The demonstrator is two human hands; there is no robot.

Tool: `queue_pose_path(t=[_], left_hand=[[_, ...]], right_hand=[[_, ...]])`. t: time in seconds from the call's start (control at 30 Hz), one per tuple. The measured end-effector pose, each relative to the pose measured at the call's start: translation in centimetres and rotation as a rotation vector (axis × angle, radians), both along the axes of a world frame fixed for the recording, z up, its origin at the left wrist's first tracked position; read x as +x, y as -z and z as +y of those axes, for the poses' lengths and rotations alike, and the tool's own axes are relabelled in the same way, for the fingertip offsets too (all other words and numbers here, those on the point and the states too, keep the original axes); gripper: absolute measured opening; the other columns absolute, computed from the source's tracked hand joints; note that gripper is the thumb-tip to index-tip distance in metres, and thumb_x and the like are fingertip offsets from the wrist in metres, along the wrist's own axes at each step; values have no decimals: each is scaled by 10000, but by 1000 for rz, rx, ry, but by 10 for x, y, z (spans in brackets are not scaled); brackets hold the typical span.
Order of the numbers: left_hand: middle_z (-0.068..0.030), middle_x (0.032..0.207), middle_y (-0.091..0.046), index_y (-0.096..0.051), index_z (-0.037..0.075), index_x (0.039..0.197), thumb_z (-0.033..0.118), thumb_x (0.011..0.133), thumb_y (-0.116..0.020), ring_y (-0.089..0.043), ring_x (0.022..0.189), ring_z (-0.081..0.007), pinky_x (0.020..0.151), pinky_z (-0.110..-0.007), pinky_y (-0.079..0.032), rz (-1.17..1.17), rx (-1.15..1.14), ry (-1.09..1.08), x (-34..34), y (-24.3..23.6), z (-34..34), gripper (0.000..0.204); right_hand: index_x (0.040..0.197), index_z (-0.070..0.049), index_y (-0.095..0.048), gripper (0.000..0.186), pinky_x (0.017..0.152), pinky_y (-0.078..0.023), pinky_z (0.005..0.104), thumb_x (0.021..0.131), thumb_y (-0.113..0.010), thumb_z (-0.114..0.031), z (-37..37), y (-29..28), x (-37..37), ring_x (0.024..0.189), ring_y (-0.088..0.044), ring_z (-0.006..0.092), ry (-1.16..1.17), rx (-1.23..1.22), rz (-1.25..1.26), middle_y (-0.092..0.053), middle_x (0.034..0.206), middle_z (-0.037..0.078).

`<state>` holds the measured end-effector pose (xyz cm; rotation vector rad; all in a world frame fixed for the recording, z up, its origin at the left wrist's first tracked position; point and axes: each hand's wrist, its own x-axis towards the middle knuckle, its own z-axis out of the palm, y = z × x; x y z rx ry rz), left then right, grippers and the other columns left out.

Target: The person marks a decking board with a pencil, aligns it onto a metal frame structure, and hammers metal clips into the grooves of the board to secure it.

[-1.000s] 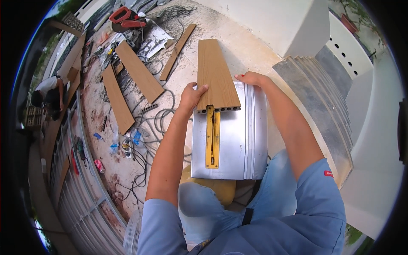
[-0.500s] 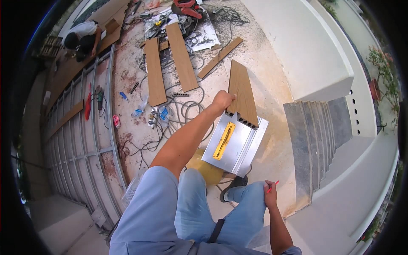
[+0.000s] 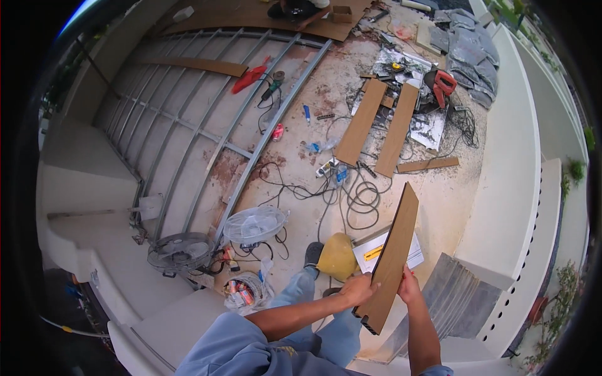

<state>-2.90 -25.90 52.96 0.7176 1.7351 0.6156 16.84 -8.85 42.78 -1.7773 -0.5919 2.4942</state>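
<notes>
A long brown plank (image 3: 395, 250) with a hollow-cell end is held upright on a slant in front of me. My left hand (image 3: 356, 289) grips its left side near the lower end. My right hand (image 3: 410, 286) grips the right edge a little higher; a small red item shows at its fingers. Behind the plank is the silver table saw top (image 3: 414, 254) with its yellow insert (image 3: 372, 252), partly hidden, and a yellow container (image 3: 335, 260) beside it.
A metal frame (image 3: 301, 66) covers the left floor. Beyond it a co-worker (image 3: 298, 12) crouches on boards. Two fans (image 3: 179, 257), a bucket (image 3: 248, 294), coiled cables (image 3: 360, 203), loose planks (image 3: 364, 113) and a red saw (image 3: 442, 88) lie about. Stacked slabs (image 3: 448, 294) stand at right.
The plank has left the saw top and moved toward me. My right hand has risen from beside my knee onto the plank. The view has swung left, showing more frame and fans.
</notes>
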Motion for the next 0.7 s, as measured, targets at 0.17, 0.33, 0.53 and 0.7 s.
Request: queue_pose_path(t=[0.17,0.33,0.53,0.7], left_hand=[[-263,943,-686,-618,-49,1083,449,1000,-479,-674,907,-421,845,-492,-514,-28,21,-47,-10,-14,-43,523],[-170,810,-706,-702,35,876,506,993,-482,-690,815,-376,762,-483,-528,-152,35,87,-78,-40,-57,533],[-113,812,-729,-703,63,1036,222,855,-716,-706,762,-294,712,-403,-544,179,103,-686,-204,34,-209,242],[-181,1012,-712,-730,29,874,310,805,-743,-680,904,-331,810,-409,-538,185,-405,-523,-258,78,-361,290]], right_hand=[[1291,-34,-582,462,981,-485,433,1046,-490,-415,-11,0,-94,1129,-614,288,-67,272,-305,-648,1245,130],[1106,52,-670,597,880,-539,432,999,-512,-514,44,-39,-102,1009,-678,363,-807,763,-720,-710,1056,230],[914,19,-730,562,855,-531,490,980,-530,-502,49,-126,-146,983,-666,453,-1324,1063,-1035,-688,998,301],[915,31,-733,634,888,-517,519,953,-528,-568,61,-125,-119,1012,-667,446,-1700,918,-1022,-698,1007,284]])
